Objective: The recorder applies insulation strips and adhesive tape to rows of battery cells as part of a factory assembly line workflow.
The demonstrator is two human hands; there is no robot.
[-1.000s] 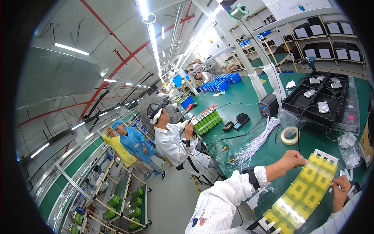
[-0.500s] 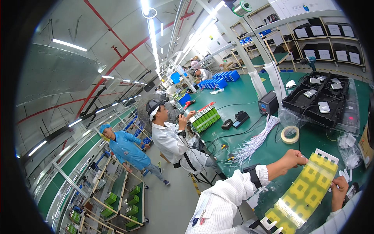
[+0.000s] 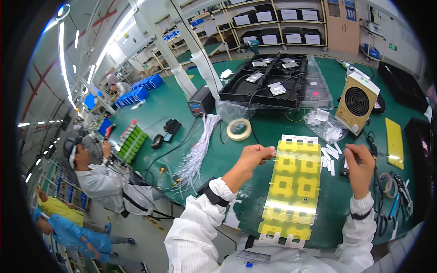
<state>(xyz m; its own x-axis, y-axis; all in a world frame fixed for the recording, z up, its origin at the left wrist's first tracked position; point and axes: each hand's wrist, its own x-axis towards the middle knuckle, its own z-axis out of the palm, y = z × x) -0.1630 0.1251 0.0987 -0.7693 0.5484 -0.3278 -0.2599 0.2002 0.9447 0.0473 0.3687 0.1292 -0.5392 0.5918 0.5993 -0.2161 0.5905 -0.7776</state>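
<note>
A yellow circuit panel [image 3: 293,191] in a white frame lies lengthwise on the green bench [image 3: 218,159] in front of me. My left hand [image 3: 252,159] pinches one end of a clear strip of tape [image 3: 305,155] at the panel's upper left. At the upper right, my right hand [image 3: 359,166] holds the other end. The strip is stretched across the panel's top rows. Both sleeves are white with dark wrist bands.
A tape roll [image 3: 239,129], a bundle of white wires [image 3: 198,152], black trays [image 3: 273,82], a beige fan box [image 3: 359,102], a bag of small white parts [image 3: 325,125], a yellow sheet [image 3: 393,141] and hand tools [image 3: 391,202] surround the panel. A seated co-worker [image 3: 100,182] is on the left.
The view has swung right and down onto the bench. My hands stay at the panel's top corners. The walking people in blue and yellow have shifted to the lower left.
</note>
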